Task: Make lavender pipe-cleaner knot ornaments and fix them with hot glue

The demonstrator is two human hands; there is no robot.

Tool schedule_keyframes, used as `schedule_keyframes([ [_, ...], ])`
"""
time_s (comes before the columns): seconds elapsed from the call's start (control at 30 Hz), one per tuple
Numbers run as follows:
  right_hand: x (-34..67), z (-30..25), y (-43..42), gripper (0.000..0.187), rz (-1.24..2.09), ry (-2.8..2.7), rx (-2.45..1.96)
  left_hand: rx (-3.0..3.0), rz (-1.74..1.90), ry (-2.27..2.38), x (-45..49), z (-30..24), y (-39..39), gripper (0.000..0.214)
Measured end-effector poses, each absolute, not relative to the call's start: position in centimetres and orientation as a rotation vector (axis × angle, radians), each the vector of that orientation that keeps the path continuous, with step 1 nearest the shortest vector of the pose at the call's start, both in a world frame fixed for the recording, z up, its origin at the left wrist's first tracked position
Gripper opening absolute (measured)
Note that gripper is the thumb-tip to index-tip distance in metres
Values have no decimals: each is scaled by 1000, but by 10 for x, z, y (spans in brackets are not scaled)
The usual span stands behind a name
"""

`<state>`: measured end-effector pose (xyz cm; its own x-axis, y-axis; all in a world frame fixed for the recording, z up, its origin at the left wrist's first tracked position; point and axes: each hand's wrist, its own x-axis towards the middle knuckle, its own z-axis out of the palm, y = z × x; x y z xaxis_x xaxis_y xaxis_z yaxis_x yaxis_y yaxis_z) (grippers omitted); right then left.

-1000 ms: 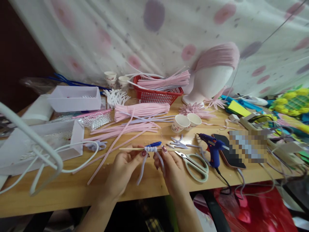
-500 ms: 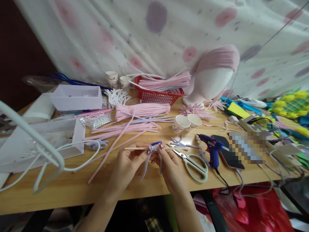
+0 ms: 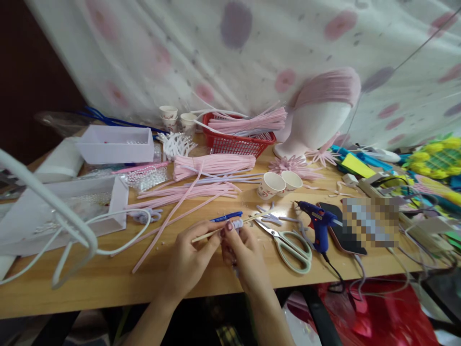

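My left hand point(image 3: 190, 257) and my right hand point(image 3: 242, 254) meet over the front of the wooden table point(image 3: 108, 283). Together they pinch a thin wooden stick point(image 3: 205, 234) that has a pale lilac pipe cleaner point(image 3: 237, 224) coiled round its middle. The stick is tilted, its left end lower. My left fingers grip the stick just left of the coil. My right fingers close over the coil and hide the pipe cleaner's loose tails. A blue pen point(image 3: 226, 216) lies on the table just behind the hands.
Green-handled scissors point(image 3: 291, 245) and a blue glue gun point(image 3: 317, 222) lie right of my hands, two paper cups point(image 3: 279, 182) behind. Pink pipe cleaners point(image 3: 212, 166), a red basket point(image 3: 237, 139), white trays point(image 3: 115, 144) and a foam head point(image 3: 317, 115) fill the back.
The hands have drawn together and slightly toward me. The stick has tilted from level to slanting. The hanging lilac tails are now gathered under my right hand.
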<state>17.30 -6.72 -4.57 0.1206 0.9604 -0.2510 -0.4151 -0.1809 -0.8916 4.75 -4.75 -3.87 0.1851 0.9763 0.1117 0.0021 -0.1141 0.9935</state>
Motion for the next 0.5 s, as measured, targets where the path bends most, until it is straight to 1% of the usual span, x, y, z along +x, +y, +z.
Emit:
schedule_keyframes([
  [0.33,185,-50,-65,54,1225,-970,-1276,1115,1043,1053,27,-44,-53,23],
  [0.4,185,-47,-64,51,1278,-1019,-1268,1130,1049,1040,24,-44,-55,21],
  [0.5,184,-43,-66,46,1398,-1069,-1265,1325,1071,973,24,-43,-55,17],
])
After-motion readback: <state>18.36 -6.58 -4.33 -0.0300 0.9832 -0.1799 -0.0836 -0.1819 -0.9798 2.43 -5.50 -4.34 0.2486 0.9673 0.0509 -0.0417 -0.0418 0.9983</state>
